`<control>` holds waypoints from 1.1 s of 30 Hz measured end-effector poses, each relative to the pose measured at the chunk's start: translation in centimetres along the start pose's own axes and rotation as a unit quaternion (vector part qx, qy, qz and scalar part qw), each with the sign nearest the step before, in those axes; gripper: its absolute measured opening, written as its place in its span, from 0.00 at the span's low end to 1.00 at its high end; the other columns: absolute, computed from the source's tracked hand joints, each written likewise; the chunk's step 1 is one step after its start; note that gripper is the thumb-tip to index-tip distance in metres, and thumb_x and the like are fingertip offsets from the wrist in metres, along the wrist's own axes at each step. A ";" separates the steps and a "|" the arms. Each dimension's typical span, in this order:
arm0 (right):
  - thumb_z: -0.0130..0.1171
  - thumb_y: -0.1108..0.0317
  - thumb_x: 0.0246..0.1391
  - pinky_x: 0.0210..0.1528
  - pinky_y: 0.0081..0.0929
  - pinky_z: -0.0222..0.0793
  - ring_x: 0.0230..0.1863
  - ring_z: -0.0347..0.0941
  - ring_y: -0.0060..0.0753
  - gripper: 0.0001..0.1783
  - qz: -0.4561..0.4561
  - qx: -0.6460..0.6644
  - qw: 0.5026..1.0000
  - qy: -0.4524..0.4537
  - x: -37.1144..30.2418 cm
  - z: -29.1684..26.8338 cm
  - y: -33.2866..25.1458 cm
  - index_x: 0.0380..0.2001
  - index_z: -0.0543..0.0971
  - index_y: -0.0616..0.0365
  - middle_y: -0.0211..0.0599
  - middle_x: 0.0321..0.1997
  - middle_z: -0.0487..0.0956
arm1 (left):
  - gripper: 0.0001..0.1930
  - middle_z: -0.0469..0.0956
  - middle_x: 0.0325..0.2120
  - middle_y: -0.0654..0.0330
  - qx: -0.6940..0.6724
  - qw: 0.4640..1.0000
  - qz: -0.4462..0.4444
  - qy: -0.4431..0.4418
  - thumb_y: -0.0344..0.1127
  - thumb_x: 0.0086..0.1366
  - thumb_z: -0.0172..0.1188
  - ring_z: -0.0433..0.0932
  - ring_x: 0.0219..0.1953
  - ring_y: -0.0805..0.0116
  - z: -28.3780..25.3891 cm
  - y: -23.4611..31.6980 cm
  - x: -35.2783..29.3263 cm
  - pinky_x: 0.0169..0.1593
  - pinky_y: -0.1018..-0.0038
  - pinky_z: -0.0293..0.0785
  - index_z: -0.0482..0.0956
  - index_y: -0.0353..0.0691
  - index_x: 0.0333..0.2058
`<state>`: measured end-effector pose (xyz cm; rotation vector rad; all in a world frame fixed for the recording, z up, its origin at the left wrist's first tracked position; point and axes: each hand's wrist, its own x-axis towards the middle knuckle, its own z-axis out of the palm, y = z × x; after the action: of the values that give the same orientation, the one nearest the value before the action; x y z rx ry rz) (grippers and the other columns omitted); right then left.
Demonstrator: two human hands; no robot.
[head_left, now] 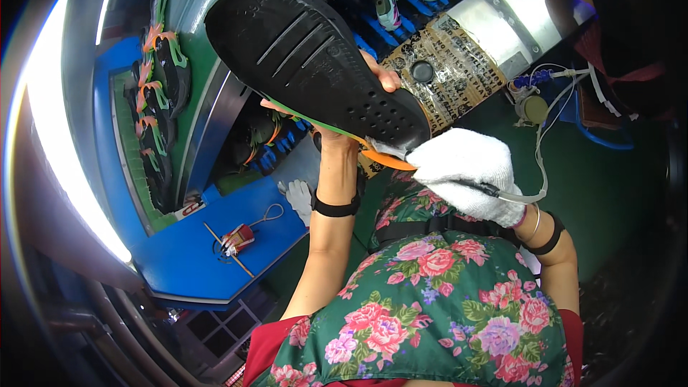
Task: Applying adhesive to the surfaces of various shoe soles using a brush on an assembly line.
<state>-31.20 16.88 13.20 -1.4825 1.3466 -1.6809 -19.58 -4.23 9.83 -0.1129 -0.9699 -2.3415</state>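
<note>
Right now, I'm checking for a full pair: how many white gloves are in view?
2. One white glove is worn on the right hand; the loose glove lies by the right end of the blue table. Others may be hidden.

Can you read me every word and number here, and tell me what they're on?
Brown taped covering: dark printed letters in rows; I won't copy out the words.
Black shoe sole: faint raised marks, too unclear to read.
Red container on the blue table: pale marks, too small to read.
</note>
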 end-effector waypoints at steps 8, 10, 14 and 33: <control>0.72 0.79 0.42 0.43 0.34 0.80 0.39 0.85 0.42 0.09 -0.021 -0.042 0.999 0.017 -0.3 0.0 -0.3 0.30 0.87 0.57 0.41 0.37 0.87 | 0.58 0.77 0.39 0.51 0.022 1.000 -0.004 -0.006 0.88 0.50 0.47 0.82 0.40 0.54 0.1 -0.1 0.8 0.51 0.56 0.76 0.74 0.25 0.46; 0.72 0.78 0.42 0.43 0.35 0.80 0.41 0.85 0.42 0.11 -0.027 -0.051 0.998 0.006 -0.6 0.3 -0.5 0.32 0.87 0.55 0.39 0.38 0.87 | 0.61 0.77 0.39 0.50 0.020 1.000 -0.010 -0.010 0.90 0.47 0.46 0.82 0.41 0.54 -0.1 -0.2 0.8 0.50 0.56 0.76 0.74 0.24 0.47; 0.70 0.76 0.47 0.49 0.34 0.79 0.47 0.83 0.40 0.18 -0.086 -0.057 0.994 -0.026 -0.6 0.4 -0.5 0.44 0.87 0.50 0.36 0.47 0.87 | 0.64 0.77 0.40 0.49 0.005 1.000 -0.024 -0.002 0.92 0.44 0.44 0.81 0.41 0.53 -0.7 -0.7 0.8 0.50 0.57 0.75 0.74 0.25 0.47; 0.70 0.81 0.44 0.44 0.34 0.80 0.41 0.85 0.41 0.10 0.010 -0.068 0.997 0.047 -2.0 -0.8 -0.1 0.32 0.86 0.59 0.43 0.40 0.87 | 0.66 0.77 0.42 0.50 -0.021 0.995 -0.098 0.028 0.95 0.40 0.42 0.78 0.42 0.53 -0.8 -2.1 1.3 0.48 0.56 0.73 0.74 0.32 0.53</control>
<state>-31.41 18.89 12.55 -1.4751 1.5482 -1.6958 -21.69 -4.25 8.30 0.0346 -0.9426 -2.5300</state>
